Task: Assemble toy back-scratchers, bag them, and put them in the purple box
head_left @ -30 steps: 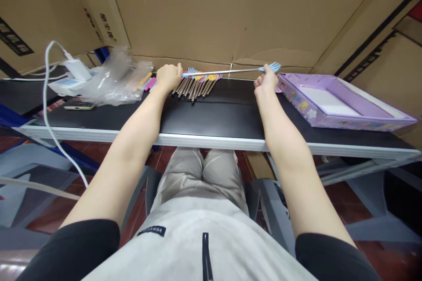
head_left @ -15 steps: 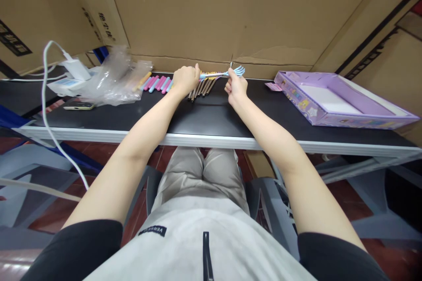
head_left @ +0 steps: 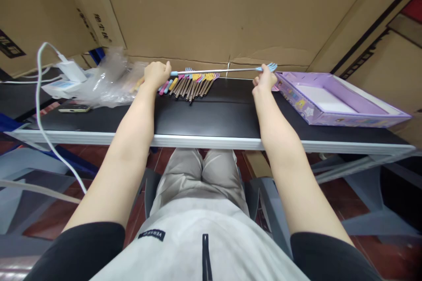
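A telescopic back scratcher [head_left: 217, 70] with a silver rod is stretched out level above the table. My left hand [head_left: 157, 74] is closed around its light blue handle, most of which the fingers hide. At the other end, my right hand [head_left: 265, 80] pinches the rod just below the blue claw-shaped head [head_left: 271, 67]. Below the rod lies a row of brown metal rods [head_left: 191, 90] with yellow, pink, purple and blue claw heads. Several pink, blue and yellow handles [head_left: 168, 86] lie beside them, partly behind my left hand.
A purple open box [head_left: 359, 119] stands at the right of the black table [head_left: 211, 118]. Crumpled clear plastic bags [head_left: 112, 83], a phone-like device [head_left: 74, 108] and a white charger [head_left: 75, 70] with a cable are at the left. Cardboard [head_left: 211, 13] walls the back.
My hands have moved apart, the left one leftward and the right one rightward. The back scratcher's rod has lengthened between them. More of the row beneath now shows.
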A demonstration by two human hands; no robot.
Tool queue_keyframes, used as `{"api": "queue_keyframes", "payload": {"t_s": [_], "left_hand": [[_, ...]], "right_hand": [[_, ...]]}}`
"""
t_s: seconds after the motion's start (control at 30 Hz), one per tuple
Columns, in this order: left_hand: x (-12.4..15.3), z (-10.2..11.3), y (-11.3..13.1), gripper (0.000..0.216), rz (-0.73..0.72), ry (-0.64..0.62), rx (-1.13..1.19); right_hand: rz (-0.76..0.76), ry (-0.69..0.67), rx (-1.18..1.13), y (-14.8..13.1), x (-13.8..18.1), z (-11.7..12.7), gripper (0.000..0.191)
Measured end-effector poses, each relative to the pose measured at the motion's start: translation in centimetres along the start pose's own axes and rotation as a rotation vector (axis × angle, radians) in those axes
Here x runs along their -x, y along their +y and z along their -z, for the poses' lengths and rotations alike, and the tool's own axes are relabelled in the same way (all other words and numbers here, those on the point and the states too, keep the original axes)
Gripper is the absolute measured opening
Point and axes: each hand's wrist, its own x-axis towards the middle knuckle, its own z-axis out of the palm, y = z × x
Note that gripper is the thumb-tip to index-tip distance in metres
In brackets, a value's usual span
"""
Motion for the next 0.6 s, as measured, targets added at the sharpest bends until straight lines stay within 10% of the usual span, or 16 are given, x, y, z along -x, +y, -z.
{"api": "queue_keyframes", "payload": {"t_s": [0.6], "left_hand": [[-0.4,-0.5,-1.3,0.071,0.017,0.021,0.037]], "right_hand": [[0.001,0.226,0.056,-2.0,-3.6,4.0,0.047]]}}
